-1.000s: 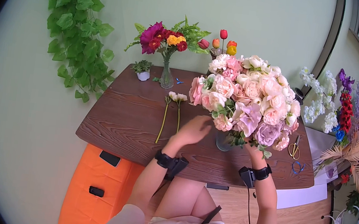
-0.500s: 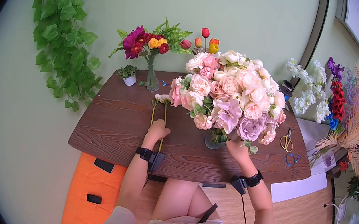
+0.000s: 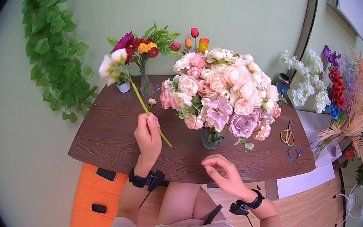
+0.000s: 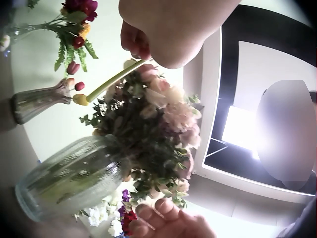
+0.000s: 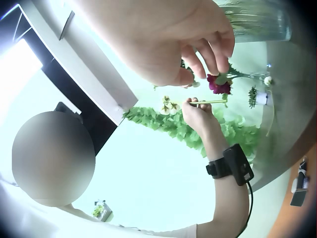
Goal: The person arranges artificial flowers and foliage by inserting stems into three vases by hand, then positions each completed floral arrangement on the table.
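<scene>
My left hand (image 3: 147, 139) pinches the green stem of a white artificial flower (image 3: 114, 65), raised over the left part of the table with its blooms tilted up to the left. The stem's cut end (image 4: 94, 95) points toward the bouquet in the left wrist view. My right hand (image 3: 225, 173) hovers by the table's front edge with relaxed fingers and holds nothing. Just beyond it stands a clear glass vase (image 3: 210, 140), filled with a big bouquet of pink, cream and lilac flowers (image 3: 234, 92). A second white flower (image 3: 151, 102) lies on the table behind my left hand, its stem mostly hidden.
At the back left of the brown table (image 3: 101, 135) are a slim vase (image 3: 146, 84) of mixed flowers and a small potted plant (image 3: 124, 87). Scissors (image 3: 287, 134) and a blue loop (image 3: 294, 153) lie at the right. More flowers (image 3: 338, 92) stand beyond the right edge.
My left hand has gone from beside the bouquet to the two white flowers and lifted one. The right hand has come away from the vase toward the front edge.
</scene>
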A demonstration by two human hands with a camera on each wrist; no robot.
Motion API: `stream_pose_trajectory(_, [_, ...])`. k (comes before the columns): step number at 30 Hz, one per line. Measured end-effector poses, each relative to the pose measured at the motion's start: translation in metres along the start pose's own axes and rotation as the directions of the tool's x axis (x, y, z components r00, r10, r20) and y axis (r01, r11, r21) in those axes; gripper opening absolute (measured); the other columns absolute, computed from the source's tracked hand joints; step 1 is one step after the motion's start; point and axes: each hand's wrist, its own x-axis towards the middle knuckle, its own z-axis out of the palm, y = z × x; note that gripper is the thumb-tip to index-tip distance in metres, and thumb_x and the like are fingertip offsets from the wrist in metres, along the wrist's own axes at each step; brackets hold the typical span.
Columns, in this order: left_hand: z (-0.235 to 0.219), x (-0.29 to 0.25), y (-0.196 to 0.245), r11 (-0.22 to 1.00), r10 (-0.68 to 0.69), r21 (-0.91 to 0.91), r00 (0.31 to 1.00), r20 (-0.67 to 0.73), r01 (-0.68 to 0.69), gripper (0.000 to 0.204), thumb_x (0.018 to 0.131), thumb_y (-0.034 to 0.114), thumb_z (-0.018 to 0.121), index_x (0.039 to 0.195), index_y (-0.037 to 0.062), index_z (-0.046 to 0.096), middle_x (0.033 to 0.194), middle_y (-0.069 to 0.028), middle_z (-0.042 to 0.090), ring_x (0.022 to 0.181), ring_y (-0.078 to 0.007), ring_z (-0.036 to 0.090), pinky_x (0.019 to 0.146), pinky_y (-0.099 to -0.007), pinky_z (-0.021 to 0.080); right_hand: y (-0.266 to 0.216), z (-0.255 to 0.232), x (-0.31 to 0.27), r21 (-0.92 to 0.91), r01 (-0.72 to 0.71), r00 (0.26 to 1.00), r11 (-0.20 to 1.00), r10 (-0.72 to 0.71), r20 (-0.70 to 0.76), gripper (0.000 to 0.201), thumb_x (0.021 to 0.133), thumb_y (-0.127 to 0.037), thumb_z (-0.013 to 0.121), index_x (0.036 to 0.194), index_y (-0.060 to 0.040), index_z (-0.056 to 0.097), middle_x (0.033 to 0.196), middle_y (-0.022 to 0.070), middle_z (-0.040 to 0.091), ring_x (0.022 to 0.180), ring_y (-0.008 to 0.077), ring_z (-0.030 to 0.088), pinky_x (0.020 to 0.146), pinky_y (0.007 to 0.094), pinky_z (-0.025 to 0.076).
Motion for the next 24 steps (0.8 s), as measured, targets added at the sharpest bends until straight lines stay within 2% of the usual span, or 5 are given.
stream_pose_trajectory(4, [0.0,-0.021,0.039,0.998,0.058,-0.006,0.998,0.038,-0.057,0.008,0.088,0.005,0.046,0.081,0.0016,0.049,0.064,-0.0066,0.051,0.05,-0.015,0.05,0.047,-0.0272,0.04,-0.037,-0.007,0.0,0.119,0.129,0.989,0.985,-0.136,0.053,0.028,0.087,-0.006,0.051,0.114,-0.0037,0.054,0.11,0.0103,0.053,0.085,0.0126,0.056,0.072,0.0241,0.046])
stream_pose_trajectory(10, [0.022,-0.05,0.074,0.875,0.43,0.031,0.804,0.41,-0.484,0.012,0.075,0.007,0.064,0.085,0.0055,0.057,0.066,-0.0055,0.051,0.046,-0.0213,0.053,0.042,-0.0316,0.043,-0.066,-0.015,0.002,0.146,0.274,0.955,0.951,-0.251,-0.161,0.031,0.089,-0.004,0.047,0.12,0.0024,0.05,0.115,0.0134,0.053,0.075,0.0108,0.058,0.068,0.0223,0.048])
stream_pose_trajectory(18, [0.058,-0.056,0.082,0.87,0.485,-0.211,0.693,0.534,-0.446,0.013,0.078,0.014,0.064,0.087,0.007,0.058,0.068,-0.0043,0.052,0.048,-0.0196,0.054,0.044,-0.0295,0.044,-0.053,-0.041,-0.015,0.254,0.208,0.943,0.944,-0.124,-0.309,0.018,0.09,-0.005,0.05,0.104,0.0043,0.057,0.092,0.0098,0.063,0.071,0.0095,0.058,0.062,0.0218,0.049])
stream_pose_trajectory(21, [0.06,-0.045,0.076,0.959,0.279,-0.216,0.746,0.605,-0.183,0.012,0.078,0.016,0.065,0.084,0.0075,0.059,0.064,-0.004,0.053,0.048,-0.018,0.054,0.044,-0.0285,0.043,-0.053,-0.058,-0.027,0.192,0.193,0.876,0.962,-0.081,-0.476,0.016,0.09,-0.007,0.05,0.099,0.0042,0.057,0.086,0.009,0.062,0.066,0.0094,0.058,0.057,0.0215,0.049])
stream_pose_trajectory(24, [0.067,-0.031,0.039,0.984,0.019,0.133,0.815,0.579,-0.117,0.02,0.078,0.023,0.064,0.08,0.0028,0.063,0.06,-0.0097,0.056,0.05,-0.0236,0.055,0.046,-0.0326,0.043,-0.049,-0.078,-0.034,0.127,0.213,0.795,0.969,-0.096,-0.599,0.017,0.092,-0.012,0.048,0.098,0.0023,0.056,0.08,0.0068,0.061,0.061,0.0078,0.055,0.054,0.0194,0.044])
